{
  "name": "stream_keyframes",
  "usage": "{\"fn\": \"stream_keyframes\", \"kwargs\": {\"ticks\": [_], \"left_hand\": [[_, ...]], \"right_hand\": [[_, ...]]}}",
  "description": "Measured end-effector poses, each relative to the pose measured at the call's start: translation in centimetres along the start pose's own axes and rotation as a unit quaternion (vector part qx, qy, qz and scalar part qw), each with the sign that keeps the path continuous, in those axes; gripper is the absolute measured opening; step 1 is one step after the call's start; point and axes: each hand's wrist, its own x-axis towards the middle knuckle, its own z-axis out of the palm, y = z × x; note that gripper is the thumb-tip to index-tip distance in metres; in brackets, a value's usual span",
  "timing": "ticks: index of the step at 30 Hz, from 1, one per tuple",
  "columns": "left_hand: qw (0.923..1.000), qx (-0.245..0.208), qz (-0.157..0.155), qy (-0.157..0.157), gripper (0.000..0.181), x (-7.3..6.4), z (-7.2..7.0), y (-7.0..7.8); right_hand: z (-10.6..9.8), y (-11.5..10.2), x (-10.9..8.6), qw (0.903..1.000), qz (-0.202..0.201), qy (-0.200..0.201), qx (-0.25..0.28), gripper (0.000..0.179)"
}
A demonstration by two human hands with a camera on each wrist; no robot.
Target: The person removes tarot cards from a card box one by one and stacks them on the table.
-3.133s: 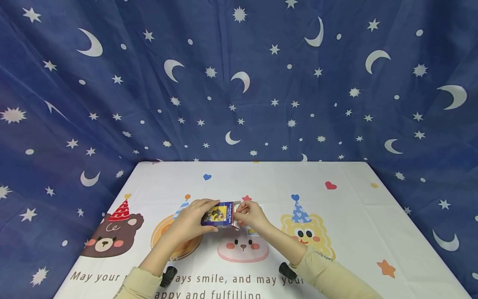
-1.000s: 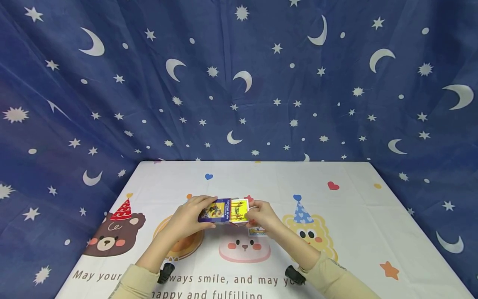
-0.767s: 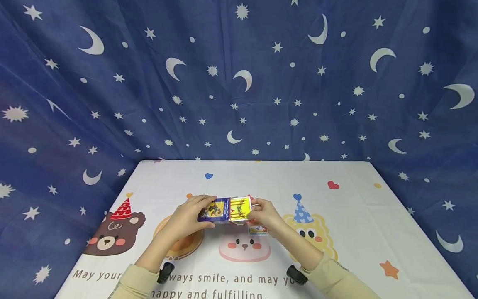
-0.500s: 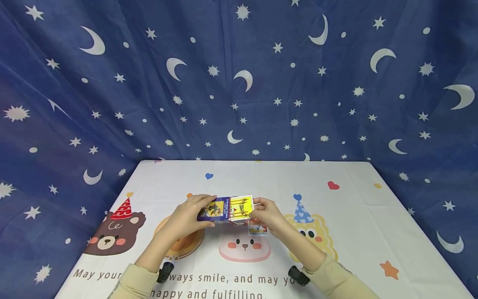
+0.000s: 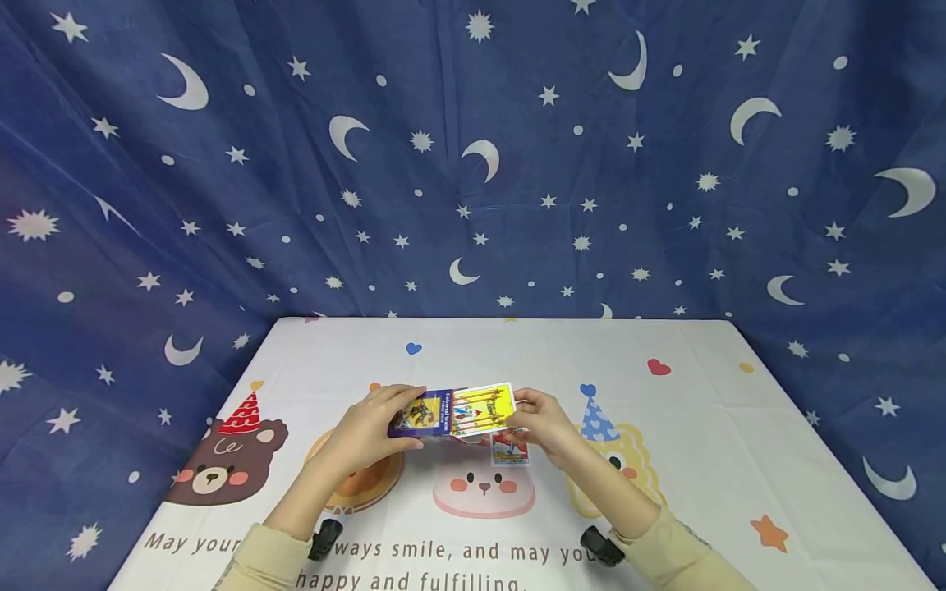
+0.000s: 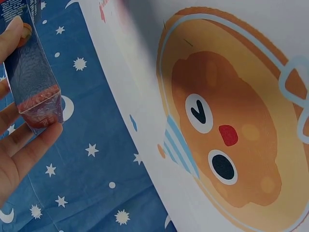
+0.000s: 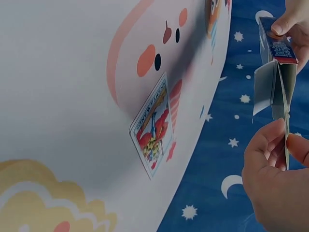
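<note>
My left hand [image 5: 373, 431] grips a blue tarot card box [image 5: 421, 413] above the table, thumb and fingers on opposite edges. The left wrist view shows the box [image 6: 36, 72] from another side, with clear wrap at its end. From the box's right end sticks a yellow tarot card [image 5: 484, 409], mostly out, and my right hand [image 5: 547, 423] pinches its outer end. In the right wrist view the box flap [image 7: 264, 88] hangs open beside the card, which is seen edge-on. Below, a Knight of Wands card [image 7: 155, 128] lies face up on the table.
A white tablecloth [image 5: 665, 460] printed with cartoon animals, hearts and lettering covers the table. Behind it hangs a blue curtain [image 5: 473, 164] with moons and stars. Black wrist cameras [image 5: 602, 546] are worn on both wrists.
My right hand has moved from the box's mouth to the right, drawing the yellow card steadily farther out. My left hand and the box have shifted only slightly.
</note>
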Motion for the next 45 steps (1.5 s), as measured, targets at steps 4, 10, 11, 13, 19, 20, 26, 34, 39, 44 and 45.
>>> {"fn": "stream_keyframes", "kwargs": {"ticks": [4,10,11,13,19,20,26,34,39,44,45], "left_hand": [[1.0,-0.001,-0.004,0.0,0.077,-0.1,0.1,-0.1],[0.9999,-0.004,-0.012,0.001,0.076,-0.2,0.1,-0.1],[0.9999,-0.005,-0.013,0.001,0.077,-0.2,0.1,-0.1],[0.9999,-0.005,-0.015,0.001,0.077,-0.3,0.1,-0.1],[0.9997,-0.009,-0.022,-0.007,0.076,-0.4,0.2,-0.2],[0.9997,-0.008,-0.023,-0.008,0.076,-0.4,0.3,-0.2],[0.9996,-0.009,-0.027,-0.006,0.076,-0.5,0.2,-0.2],[0.9997,-0.007,-0.021,0.0,0.076,-0.5,0.1,-0.4],[0.9996,-0.013,-0.027,0.0,0.075,-0.7,0.1,-0.4],[0.9996,-0.011,-0.028,0.004,0.076,-1.0,0.2,-0.5],[0.9996,-0.011,-0.027,0.006,0.076,-0.9,0.2,-0.5]], "right_hand": [[-0.6,-0.2,-0.2,1.0,-0.007,-0.006,0.002,0.038],[-1.1,-0.4,-0.3,1.0,-0.008,-0.005,0.002,0.037],[-1.2,-0.4,-0.3,1.0,-0.007,-0.004,0.001,0.036],[-1.5,-0.3,-0.3,1.0,-0.008,-0.004,-0.001,0.037],[-2.1,-0.2,-0.3,0.9998,-0.01,-0.014,-0.011,0.036],[-2.2,-0.2,-0.4,0.9997,-0.01,-0.016,-0.013,0.036],[-2.7,-0.4,-0.7,0.9994,-0.013,-0.026,-0.022,0.034],[-3.2,-0.4,-0.5,0.9993,-0.017,-0.026,-0.021,0.04],[-3.2,-0.4,-0.4,0.9996,-0.008,0.005,-0.028,0.039],[-3.4,-0.3,-0.2,0.9996,-0.007,0.018,-0.023,0.043],[-3.6,-0.3,-0.1,0.9995,-0.008,0.019,-0.022,0.044]]}}
